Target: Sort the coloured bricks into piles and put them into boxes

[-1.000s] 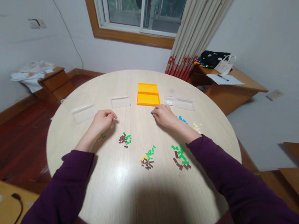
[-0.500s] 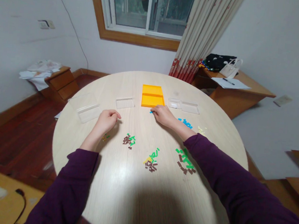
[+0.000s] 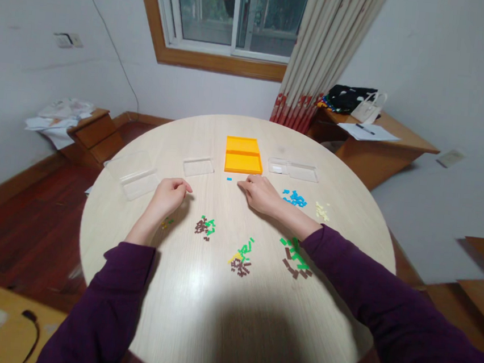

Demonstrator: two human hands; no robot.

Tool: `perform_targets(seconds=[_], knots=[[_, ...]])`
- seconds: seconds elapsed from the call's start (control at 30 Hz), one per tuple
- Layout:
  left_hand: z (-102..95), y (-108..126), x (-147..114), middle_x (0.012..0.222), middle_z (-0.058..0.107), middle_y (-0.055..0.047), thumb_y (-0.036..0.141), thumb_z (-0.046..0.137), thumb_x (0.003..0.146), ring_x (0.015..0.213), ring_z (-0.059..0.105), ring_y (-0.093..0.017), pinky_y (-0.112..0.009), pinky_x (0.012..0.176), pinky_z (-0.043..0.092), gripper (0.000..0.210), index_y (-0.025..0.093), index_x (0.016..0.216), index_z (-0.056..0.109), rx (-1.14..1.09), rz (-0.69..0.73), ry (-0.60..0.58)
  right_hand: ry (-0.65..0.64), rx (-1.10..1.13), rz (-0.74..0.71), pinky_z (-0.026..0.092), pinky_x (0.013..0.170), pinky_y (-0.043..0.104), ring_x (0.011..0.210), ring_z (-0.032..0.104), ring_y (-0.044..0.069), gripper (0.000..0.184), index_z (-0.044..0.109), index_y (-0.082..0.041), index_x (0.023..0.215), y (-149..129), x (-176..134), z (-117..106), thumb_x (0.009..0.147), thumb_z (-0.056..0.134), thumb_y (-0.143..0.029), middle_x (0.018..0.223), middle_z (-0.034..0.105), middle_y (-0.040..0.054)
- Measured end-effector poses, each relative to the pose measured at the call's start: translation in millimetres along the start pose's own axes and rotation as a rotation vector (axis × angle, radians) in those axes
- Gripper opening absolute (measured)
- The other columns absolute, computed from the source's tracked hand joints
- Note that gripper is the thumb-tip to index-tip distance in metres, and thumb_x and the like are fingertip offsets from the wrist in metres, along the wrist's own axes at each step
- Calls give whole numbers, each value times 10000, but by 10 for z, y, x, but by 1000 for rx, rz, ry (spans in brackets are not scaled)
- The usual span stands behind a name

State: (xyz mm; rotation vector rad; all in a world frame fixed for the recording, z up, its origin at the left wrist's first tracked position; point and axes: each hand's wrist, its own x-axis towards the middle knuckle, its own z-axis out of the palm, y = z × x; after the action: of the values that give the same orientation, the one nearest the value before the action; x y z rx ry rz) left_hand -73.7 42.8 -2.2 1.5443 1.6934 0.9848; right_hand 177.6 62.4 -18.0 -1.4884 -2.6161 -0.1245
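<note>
My left hand (image 3: 171,194) rests at the left of the table, its fingers loosely curled closed, with no object visible in them. Beside its wrist lies a small pile of yellow and green bits (image 3: 168,223). My right hand (image 3: 262,195) is just in front of the yellow tray (image 3: 243,163), holding nothing, its index finger stretched out to the left. A single small blue brick (image 3: 229,179) lies a short way left of that fingertip, not touching it. To the right of the hand are more blue bricks (image 3: 295,198) in a loose pile.
Clear plastic boxes (image 3: 198,166) stand left and right of the tray, another clear case (image 3: 139,184) further left. Brown and green pieces (image 3: 205,226) lie in several piles nearer me. Cream pieces (image 3: 322,212) are at the right of the round table (image 3: 186,313).
My right hand has let go of the blue brick and drawn away to its right, so the brick now shows fully. My left hand has hardly moved. The view has shifted slightly.
</note>
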Motion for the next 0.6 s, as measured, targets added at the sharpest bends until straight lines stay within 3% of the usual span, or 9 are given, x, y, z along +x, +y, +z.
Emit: perform_targets(seconds=[0.13,0.33,0.43,0.6], knots=[[6,-27,12,457,467,16,177,417,606,433,387,-118,-260,484,261,189,179,553,598,15,3,-2,-58,-10,12,328,758,356,912,519,256,449,594,-130,1284,-84,199,37,897,376,-65,1055,639,174],[-1,12,4,455,469,16,192,416,611,426,385,-121,-256,474,252,196,175,562,605,21,6,-5,-125,16,0,314,732,353,895,519,247,322,739,-109,969,-80,302,-90,862,439,-59,988,651,175],[-11,70,-17,466,483,13,179,414,608,439,400,-125,-258,479,266,194,176,550,599,26,-4,-6,-159,67,-52,325,757,352,894,518,237,297,755,-139,912,43,28,-180,853,473,-71,949,660,150],[-8,122,-53,449,462,20,159,413,599,430,383,-127,-261,480,268,195,177,540,598,33,-15,-5,-217,175,-44,348,780,378,897,537,242,342,763,-219,898,317,-729,-274,847,454,-81,927,673,102]])
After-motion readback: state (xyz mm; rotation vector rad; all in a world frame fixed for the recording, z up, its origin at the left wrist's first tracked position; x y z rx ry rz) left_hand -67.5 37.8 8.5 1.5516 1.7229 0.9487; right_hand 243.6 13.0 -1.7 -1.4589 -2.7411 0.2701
